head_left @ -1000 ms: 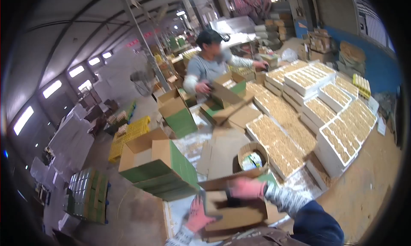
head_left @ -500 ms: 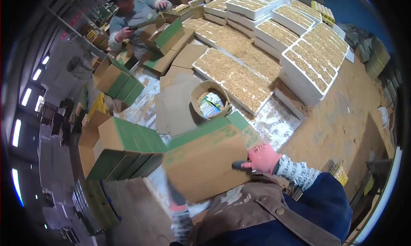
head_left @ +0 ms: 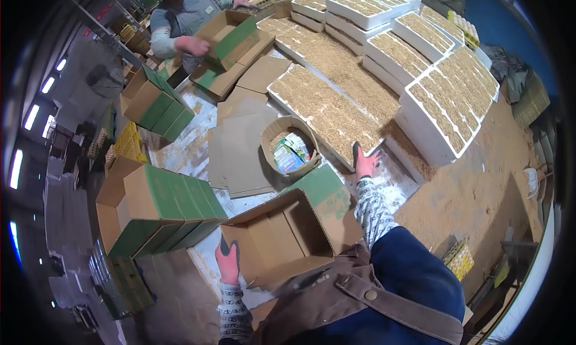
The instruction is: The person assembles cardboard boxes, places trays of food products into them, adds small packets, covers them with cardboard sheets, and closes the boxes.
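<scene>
An open cardboard box (head_left: 282,234) stands in front of my body with its opening up, brown inside. Against its left wall is my left hand (head_left: 227,262), in a pink glove with dark fingertips, gripping the box's edge. My right hand (head_left: 366,163), gloved alike, reaches to the near corner of a white foam tray (head_left: 342,114) filled with light brown husks. Its thumb and fingers are apart, with nothing in them; whether it touches the tray I cannot tell. A round cardboard tub (head_left: 273,135) holding colourful printed packets (head_left: 291,153) stands just beyond the box.
Green-and-brown boxes (head_left: 180,195) stand nested at the left, with another nested row (head_left: 159,105) behind. Flat cardboard sheets (head_left: 240,153) lie left of the tub. Stacked foam trays (head_left: 447,105) of husks rise at the right. Across the table, a co-worker (head_left: 186,21) handles a box (head_left: 231,42).
The box has turned from its side to opening upward. My right hand has let go of it and moved forward to the tray; my left hand has come up along its left side.
</scene>
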Action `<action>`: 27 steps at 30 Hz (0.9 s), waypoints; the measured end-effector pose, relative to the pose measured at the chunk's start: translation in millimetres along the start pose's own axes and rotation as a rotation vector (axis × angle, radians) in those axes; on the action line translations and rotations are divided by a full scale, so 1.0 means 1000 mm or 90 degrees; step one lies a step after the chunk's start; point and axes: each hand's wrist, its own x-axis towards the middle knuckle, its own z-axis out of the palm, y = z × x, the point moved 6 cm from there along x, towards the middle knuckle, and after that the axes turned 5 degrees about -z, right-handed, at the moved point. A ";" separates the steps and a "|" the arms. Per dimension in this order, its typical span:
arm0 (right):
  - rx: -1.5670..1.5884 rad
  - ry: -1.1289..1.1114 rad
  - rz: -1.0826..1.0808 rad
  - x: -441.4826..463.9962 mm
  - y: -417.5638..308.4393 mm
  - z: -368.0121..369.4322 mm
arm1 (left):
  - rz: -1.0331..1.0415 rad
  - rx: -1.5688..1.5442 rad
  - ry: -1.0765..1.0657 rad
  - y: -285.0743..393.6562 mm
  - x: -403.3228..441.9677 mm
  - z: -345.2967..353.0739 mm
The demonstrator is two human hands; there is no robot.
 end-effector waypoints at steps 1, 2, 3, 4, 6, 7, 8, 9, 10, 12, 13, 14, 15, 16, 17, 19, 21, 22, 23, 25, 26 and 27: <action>0.204 0.028 -0.069 0.004 -0.004 0.008 | 0.006 -0.056 -0.022 0.002 0.002 0.002; 0.403 0.053 -0.136 0.005 -0.005 0.010 | 0.007 -0.112 -0.044 0.002 -0.001 0.005; 0.463 0.034 -0.151 0.002 -0.016 -0.003 | -0.055 -0.081 -0.027 -0.002 -0.005 0.003; 0.526 0.017 -0.165 -0.004 -0.035 -0.024 | -0.050 -0.064 -0.010 -0.011 -0.008 -0.002; 0.468 -0.023 -0.074 -0.013 -0.055 -0.058 | -0.021 -0.043 0.029 -0.029 0.001 -0.006; 0.516 -0.057 -0.132 -0.008 -0.061 -0.067 | -0.037 -0.058 0.033 -0.032 0.000 -0.007; 0.562 -0.096 -0.187 -0.006 -0.063 -0.076 | -0.055 -0.070 0.038 -0.034 -0.003 -0.009; 0.627 -0.130 -0.229 -0.019 -0.075 -0.092 | -0.072 -0.083 0.043 -0.036 -0.004 -0.011; 0.692 -0.166 -0.273 -0.037 -0.094 -0.119 | -0.063 -0.044 0.038 -0.045 0.001 -0.013; 0.678 -0.227 -0.329 -0.095 -0.146 -0.178 | -0.052 0.018 0.021 -0.066 0.010 -0.016; 0.625 -0.282 -0.311 -0.105 -0.153 -0.192 | -0.046 0.040 0.011 -0.064 0.011 -0.015; 0.585 -0.313 -0.320 -0.116 -0.156 -0.205 | -0.040 0.043 -0.004 -0.061 0.015 -0.008; 0.545 -0.372 -0.358 -0.132 -0.162 -0.213 | -0.024 0.062 -0.015 -0.052 0.021 0.000; 0.491 -0.414 -0.386 -0.150 -0.164 -0.221 | -0.008 0.080 -0.025 -0.043 0.026 0.008; 0.413 -0.460 -0.420 -0.171 -0.167 -0.223 | 0.037 0.119 -0.030 -0.027 0.029 0.018; 0.250 -0.551 -0.499 -0.217 -0.167 -0.215 | 0.109 0.175 -0.041 -0.004 0.031 0.035; 0.097 -0.598 -0.748 -0.247 -0.163 -0.198 | 0.122 0.006 -0.156 -0.006 0.027 0.048; 0.062 -0.612 -0.874 -0.267 -0.171 -0.192 | 0.029 -0.363 -0.307 -0.014 0.022 0.057; 0.171 -0.698 -0.627 -0.274 -0.173 -0.179 | -0.091 -0.670 -0.410 -0.022 0.016 0.062; 0.248 -0.710 -0.403 -0.269 -0.169 -0.167 | -0.037 -0.442 -0.318 -0.010 0.015 0.040; 0.279 -0.709 -0.289 -0.265 -0.164 -0.162 | 0.047 -0.120 -0.191 0.006 0.014 0.024; 0.371 -0.743 -0.283 -0.263 -0.165 -0.157 | 0.075 -0.086 -0.087 -0.019 0.021 0.018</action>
